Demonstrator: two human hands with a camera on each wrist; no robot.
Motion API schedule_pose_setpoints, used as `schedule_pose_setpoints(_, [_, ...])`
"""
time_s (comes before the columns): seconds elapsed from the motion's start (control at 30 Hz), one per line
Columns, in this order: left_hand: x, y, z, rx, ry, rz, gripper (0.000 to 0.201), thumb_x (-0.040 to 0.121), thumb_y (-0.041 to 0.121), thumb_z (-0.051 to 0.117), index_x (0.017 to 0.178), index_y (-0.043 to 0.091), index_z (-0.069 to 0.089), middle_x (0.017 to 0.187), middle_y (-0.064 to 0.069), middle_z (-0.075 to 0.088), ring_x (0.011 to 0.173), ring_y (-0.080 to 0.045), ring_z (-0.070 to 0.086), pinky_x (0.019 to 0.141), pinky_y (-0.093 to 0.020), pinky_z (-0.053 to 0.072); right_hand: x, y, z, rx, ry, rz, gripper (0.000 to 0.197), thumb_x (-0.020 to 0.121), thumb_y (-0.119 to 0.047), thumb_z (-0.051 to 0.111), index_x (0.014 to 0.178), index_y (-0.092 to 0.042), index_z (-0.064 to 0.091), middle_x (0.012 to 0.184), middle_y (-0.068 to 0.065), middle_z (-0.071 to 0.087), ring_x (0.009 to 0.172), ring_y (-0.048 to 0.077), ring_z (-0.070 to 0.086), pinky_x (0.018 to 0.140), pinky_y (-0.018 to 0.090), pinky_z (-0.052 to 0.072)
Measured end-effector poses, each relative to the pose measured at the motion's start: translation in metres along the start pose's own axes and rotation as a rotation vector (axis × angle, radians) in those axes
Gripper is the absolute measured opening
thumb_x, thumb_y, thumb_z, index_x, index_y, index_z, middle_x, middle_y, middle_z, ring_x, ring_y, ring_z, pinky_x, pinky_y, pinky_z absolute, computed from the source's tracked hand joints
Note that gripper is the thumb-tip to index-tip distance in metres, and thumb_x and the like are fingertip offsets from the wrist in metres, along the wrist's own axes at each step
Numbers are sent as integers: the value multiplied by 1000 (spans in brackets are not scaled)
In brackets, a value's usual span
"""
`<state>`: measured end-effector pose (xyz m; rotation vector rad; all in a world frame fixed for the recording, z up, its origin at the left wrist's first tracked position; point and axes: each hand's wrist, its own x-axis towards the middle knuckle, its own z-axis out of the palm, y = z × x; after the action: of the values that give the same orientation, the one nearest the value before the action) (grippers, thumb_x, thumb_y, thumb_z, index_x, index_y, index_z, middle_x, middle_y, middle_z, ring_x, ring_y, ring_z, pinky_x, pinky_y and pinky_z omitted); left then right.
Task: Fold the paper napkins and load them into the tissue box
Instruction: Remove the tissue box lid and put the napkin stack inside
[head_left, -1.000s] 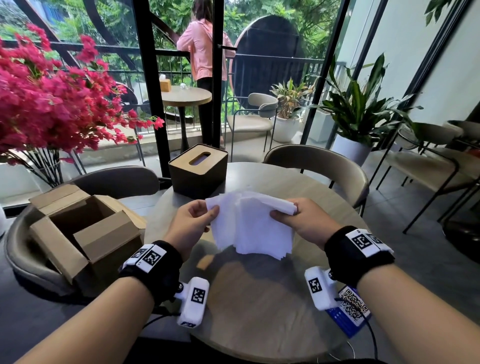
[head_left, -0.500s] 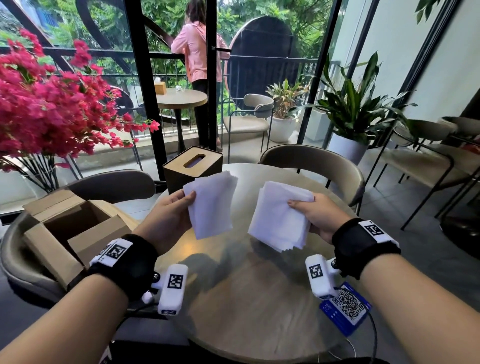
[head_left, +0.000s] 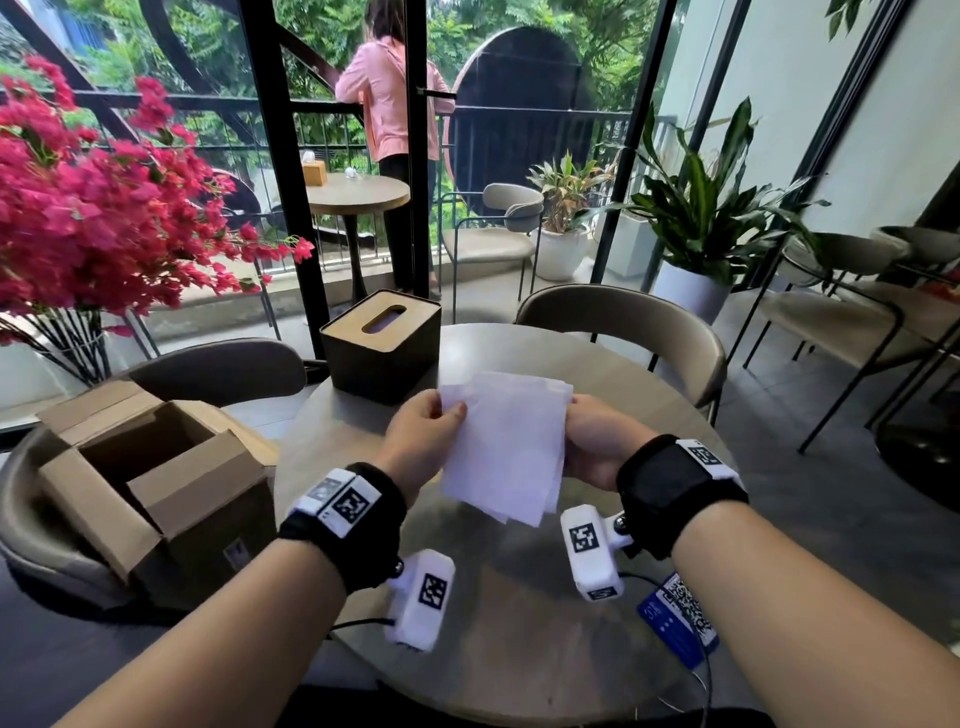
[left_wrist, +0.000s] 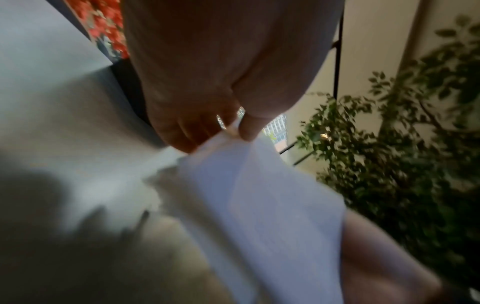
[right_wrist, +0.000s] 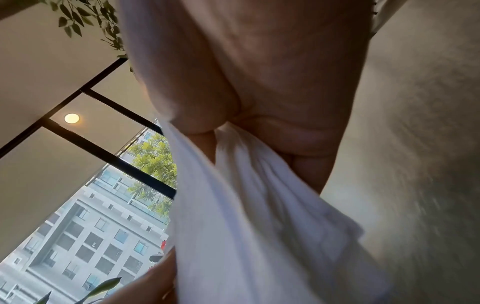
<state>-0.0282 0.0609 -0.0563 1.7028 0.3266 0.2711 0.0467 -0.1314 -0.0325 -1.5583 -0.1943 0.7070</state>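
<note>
A stack of white paper napkins (head_left: 506, 447) hangs in the air above the round table (head_left: 519, 623). My left hand (head_left: 426, 441) pinches its upper left edge between thumb and fingers. My right hand (head_left: 592, 441) grips its right edge. The left wrist view shows the napkins (left_wrist: 259, 205) pinched at their top corner. In the right wrist view the napkins (right_wrist: 259, 216) bunch where my curled fingers hold them. A dark tissue box (head_left: 382, 343) with a wooden lid and an oval slot stands at the table's far left, just beyond my left hand.
An open cardboard box (head_left: 156, 478) sits on the chair at the left. A blue QR card (head_left: 680, 618) lies at the table's near right edge. Pink flowers (head_left: 93, 208) stand far left, a chair (head_left: 623, 327) behind the table, a person (head_left: 389, 104) at the railing outside.
Half a second ago each hand held a separate bunch of napkins apart. The hands have come together and now hold one stack between them.
</note>
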Motion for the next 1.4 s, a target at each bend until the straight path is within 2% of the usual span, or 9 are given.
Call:
schedule_pose_setpoints(0.13, [9, -14, 7, 45, 77, -59, 50, 83, 60, 51, 101, 14, 60, 104, -10, 69, 101, -32, 65, 94, -56, 54, 1, 0, 2, -31, 9, 26, 31, 104, -19, 52, 124, -1, 67, 117, 21, 73, 90, 28, 68, 67, 34, 58])
schedule_pose_setpoints(0.3, [0, -12, 17, -110, 81, -80, 49, 96, 58, 58, 121, 17, 46, 116, 0, 62, 108, -20, 63, 100, -52, 53, 0, -1, 6, -45, -36, 5, 31, 104, -22, 53, 123, -3, 68, 114, 15, 75, 91, 24, 71, 68, 33, 57])
schedule_pose_setpoints(0.53, [-3, -25, 7, -264, -124, -186, 139, 49, 52, 100, 156, 35, 13, 141, -2, 56, 118, -26, 67, 98, -50, 57, -5, 0, 9, -4, -120, -26, 26, 104, -16, 55, 122, -4, 70, 113, 13, 76, 98, 24, 73, 74, 34, 59])
schedule_pose_setpoints(0.73, [-8, -8, -2, -374, -301, -97, 56, 83, 21, 86, 132, 5, 64, 124, -18, 72, 114, -36, 70, 93, -46, 59, -8, -8, 8, -26, -154, -82, 27, 104, -20, 57, 123, -6, 70, 116, 13, 74, 98, 24, 70, 71, 31, 57])
schedule_pose_setpoints(0.93, [-12, -9, 4, -469, -134, -11, 46, 83, 20, 85, 122, 0, 69, 116, -20, 75, 111, -39, 71, 92, -48, 59, -11, -7, 0, 113, -296, -102, 73, 88, -62, 64, 142, -13, 58, 140, 15, 63, 129, 30, 61, 108, 48, 48])
schedule_pose_setpoints(1.03, [-11, -6, 6, -479, -98, 59, 44, 85, 18, 84, 122, 1, 69, 116, -21, 75, 108, -39, 72, 90, -52, 60, -12, 2, 0, 112, -268, -168, 72, 76, -28, 89, 137, -7, 58, 132, 18, 68, 122, 33, 65, 100, 45, 55])
schedule_pose_setpoints(1.13, [-12, -4, 10, -379, -87, 137, 50, 79, 28, 89, 120, 8, 70, 115, -14, 76, 107, -34, 73, 89, -52, 61, -11, 13, 6, 18, -155, -253, 49, 82, 4, 79, 129, -1, 64, 123, 20, 72, 118, 37, 68, 101, 47, 55])
schedule_pose_setpoints(1.27, [-17, -10, 8, -312, -152, 138, 55, 75, 21, 91, 122, 8, 67, 113, -9, 77, 107, -27, 74, 82, -36, 61, -6, 24, 7, -54, -54, -268, 44, 78, 10, 79, 120, 2, 70, 119, 20, 74, 116, 38, 68, 105, 56, 51])
schedule_pose_setpoints(1.4, [-21, -14, -8, -280, -262, 122, 50, 75, 6, 86, 121, 12, 67, 114, -7, 77, 105, -22, 74, 86, -36, 61, -10, 25, 3, -174, -68, -293, 42, 79, 10, 79, 119, 3, 71, 118, 18, 74, 113, 29, 70, 101, 46, 55])
